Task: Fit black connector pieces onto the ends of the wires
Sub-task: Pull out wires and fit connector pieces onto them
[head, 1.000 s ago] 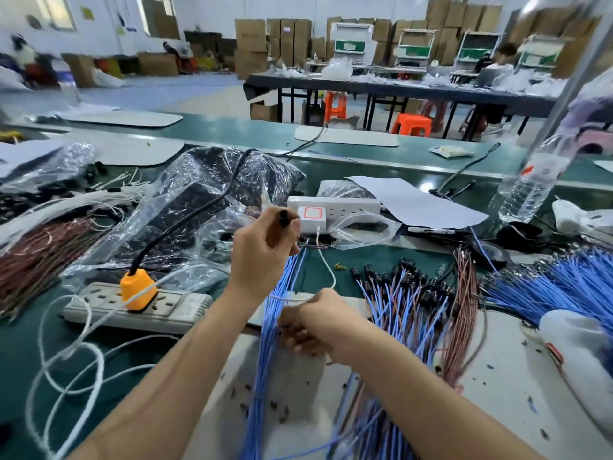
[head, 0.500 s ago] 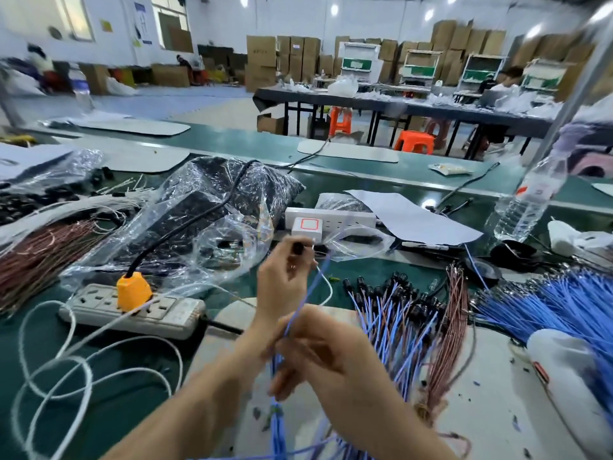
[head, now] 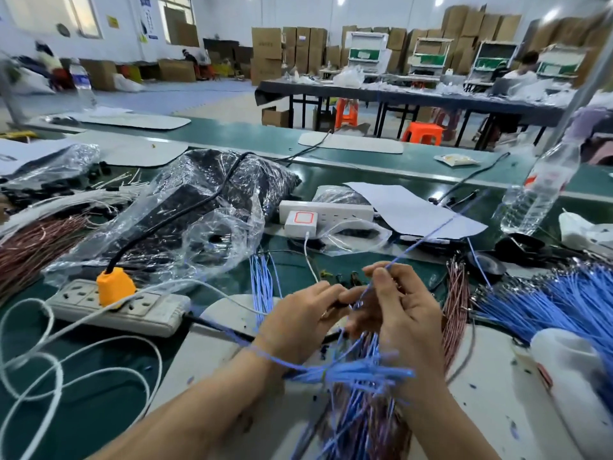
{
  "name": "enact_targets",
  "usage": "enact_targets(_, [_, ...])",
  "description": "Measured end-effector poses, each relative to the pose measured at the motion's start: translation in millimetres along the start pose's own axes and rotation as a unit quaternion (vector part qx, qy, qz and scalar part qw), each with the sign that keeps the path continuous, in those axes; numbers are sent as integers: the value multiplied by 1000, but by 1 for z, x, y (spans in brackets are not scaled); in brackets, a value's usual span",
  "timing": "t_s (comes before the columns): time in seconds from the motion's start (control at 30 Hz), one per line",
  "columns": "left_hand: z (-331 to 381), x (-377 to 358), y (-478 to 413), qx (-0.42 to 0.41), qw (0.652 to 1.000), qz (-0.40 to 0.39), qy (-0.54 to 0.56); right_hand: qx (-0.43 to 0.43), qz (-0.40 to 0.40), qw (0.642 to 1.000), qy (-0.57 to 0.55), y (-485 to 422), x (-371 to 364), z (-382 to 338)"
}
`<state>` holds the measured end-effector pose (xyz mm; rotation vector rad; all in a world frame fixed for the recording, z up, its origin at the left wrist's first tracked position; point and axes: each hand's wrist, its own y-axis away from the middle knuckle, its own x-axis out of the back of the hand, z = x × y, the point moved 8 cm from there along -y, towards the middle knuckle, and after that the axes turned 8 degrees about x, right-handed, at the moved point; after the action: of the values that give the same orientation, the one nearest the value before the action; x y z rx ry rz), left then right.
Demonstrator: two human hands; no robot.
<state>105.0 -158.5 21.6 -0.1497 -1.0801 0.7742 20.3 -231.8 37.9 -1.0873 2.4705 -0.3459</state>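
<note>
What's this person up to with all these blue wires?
A person is assembling wiring at a cluttered workbench. The right hand pinches one blue wire that sticks up and away, while the left hand grips what looks like a small black connector piece beside it. Bundles of blue wires lie around.

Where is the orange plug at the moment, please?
In the head view the orange plug sits on the left, plugged into the grey power strip, just in front of the crinkled clear bag.

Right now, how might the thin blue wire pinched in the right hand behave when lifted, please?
Probably springy rather than limp: the thin blue wire runs nearly straight beyond the right hand. Likely light, being so thin.
</note>
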Motion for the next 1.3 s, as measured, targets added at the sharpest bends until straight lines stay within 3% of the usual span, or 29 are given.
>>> enact_targets(0.1, [3,7,4,16,997,0,71,-47,-74,996,-16,12,-10,13])
enact_targets(0.17, [-1,18,10,46,993,28,108,-58,-76,995,-14,15,-8,19])
enact_targets(0.43, [1,19,51,95,981,3,168,-130,-118,984,-3,26,-10,29])
enact_targets(0.7, [1,12,53,89,992,-22,89,-164,-192,963,97,32,-12,31])
enact_targets(0.87, [-15,35,40,73,994,-55,56,-222,-196,953,65,42,-20,37])
enact_targets(0.97, [-26,43,35,71,992,-98,21,-264,-245,932,44,52,-43,45])
enact_targets(1.07, [-29,44,38,67,991,-114,7,-269,-305,909,93,62,-67,57])
enact_targets(1.17, [-33,48,40,89,993,-71,12,-247,-336,899,131,71,-83,66])
enact_targets(1.3, [-48,56,53,208,976,63,28,-146,-287,908,267,67,-83,72])
